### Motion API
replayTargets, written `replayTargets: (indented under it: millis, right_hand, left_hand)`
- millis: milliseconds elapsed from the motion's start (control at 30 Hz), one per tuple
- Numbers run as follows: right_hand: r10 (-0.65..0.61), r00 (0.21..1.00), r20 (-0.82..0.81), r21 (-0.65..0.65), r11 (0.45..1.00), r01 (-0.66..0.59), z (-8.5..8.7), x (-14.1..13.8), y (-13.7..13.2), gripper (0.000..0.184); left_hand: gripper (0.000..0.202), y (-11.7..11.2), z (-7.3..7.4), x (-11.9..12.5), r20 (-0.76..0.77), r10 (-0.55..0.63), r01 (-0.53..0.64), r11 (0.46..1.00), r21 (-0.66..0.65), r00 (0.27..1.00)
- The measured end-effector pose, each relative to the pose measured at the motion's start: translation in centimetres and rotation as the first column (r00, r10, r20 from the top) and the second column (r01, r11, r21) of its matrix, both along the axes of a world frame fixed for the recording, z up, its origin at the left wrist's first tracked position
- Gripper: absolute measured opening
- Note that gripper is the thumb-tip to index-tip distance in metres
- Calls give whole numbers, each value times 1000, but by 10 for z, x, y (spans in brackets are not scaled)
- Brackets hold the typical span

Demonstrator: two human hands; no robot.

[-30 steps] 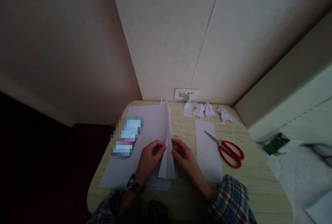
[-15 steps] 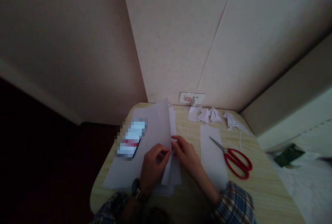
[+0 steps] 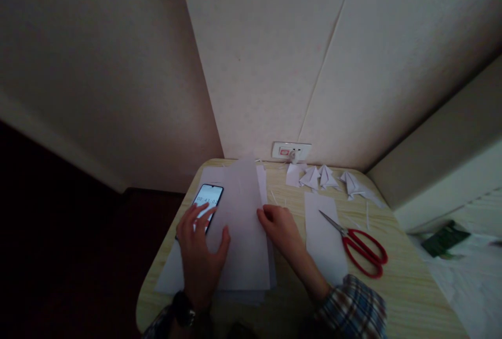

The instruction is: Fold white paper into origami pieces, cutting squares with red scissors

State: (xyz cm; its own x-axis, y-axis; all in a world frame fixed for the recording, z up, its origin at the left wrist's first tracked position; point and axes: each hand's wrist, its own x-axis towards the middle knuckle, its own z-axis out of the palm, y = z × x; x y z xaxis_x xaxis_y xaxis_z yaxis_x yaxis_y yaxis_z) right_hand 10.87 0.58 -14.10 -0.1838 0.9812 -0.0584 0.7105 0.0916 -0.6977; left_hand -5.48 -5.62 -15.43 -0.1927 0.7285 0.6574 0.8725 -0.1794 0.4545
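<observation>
My left hand [image 3: 200,255], with a watch [image 3: 183,308] on its wrist, lies spread over the lower part of a phone [image 3: 209,195]. Its fingers cover part of the lit screen, which shows a timer. Between thumb and fingers, my right hand [image 3: 280,226] pinches the right edge of a white sheet of paper [image 3: 245,255]. That sheet lies at a slant over more white sheets [image 3: 261,174]. To the right of my right hand is a narrower strip of white paper [image 3: 321,234]. Red-handled scissors [image 3: 364,250] rest with their tips on this strip.
Several folded paper shapes [image 3: 327,178] stand along the back of the wooden table [image 3: 408,297], with thin paper slivers [image 3: 367,216] nearby. A wall socket [image 3: 291,151] with a plug is just behind. A green packet [image 3: 445,239] lies beyond the table's right edge.
My left hand has let go of the paper's edge, moved left and opened over the phone. The sheet's raised right edge has come down flatter, while my right hand keeps pinching it.
</observation>
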Motion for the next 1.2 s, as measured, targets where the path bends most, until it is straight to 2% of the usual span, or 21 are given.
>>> replayTargets:
  millis: [67, 133, 233, 333, 500, 667, 867, 1000, 1200]
  right_hand:
    - [-1, 1000, -7, 2, 1000, 1, 2, -1, -1, 34]
    - [-4, 1000, -18, 4, 1000, 4, 3, -2, -1, 35]
    - [-3, 999, -35, 8, 1000, 3, 4, -4, -2, 36]
    - [2, 999, -51, 13, 1000, -1, 7, -5, -3, 36]
    - [13, 997, -81, 22, 1000, -11, 10, -6, -4, 36]
    - [20, 994, -108, 45, 999, -15, 14, -7, -6, 37]
    - [43, 988, -151, 52, 998, -36, 29, -4, -8, 36]
    - [24, 984, -174, 75, 997, -12, 45, 13, -13, 33]
    - [26, 986, -167, 89, 996, -12, 68, 59, -34, 34]
  left_hand:
    - [61, 0, -4, -15, -86, 120, -130, 985, -115, 989]
    - [78, 0, -11, -27, -101, 194, -214, 939, -269, 976]
    - [85, -2, -19, -37, -51, 246, -243, 866, -437, 968]
    - [85, -3, -19, -39, -17, 259, -232, 831, -506, 966]
    - [78, -3, -11, -36, -7, 251, -216, 818, -533, 968]
    - [78, -2, -11, -37, -18, 252, -224, 825, -519, 968]
    - [79, -1, -9, -36, 2, 236, -204, 844, -495, 972]
    - [78, -1, -9, -37, 16, 214, -182, 865, -469, 977]
    - [79, -2, -14, -44, 32, 168, -132, 867, -480, 985]
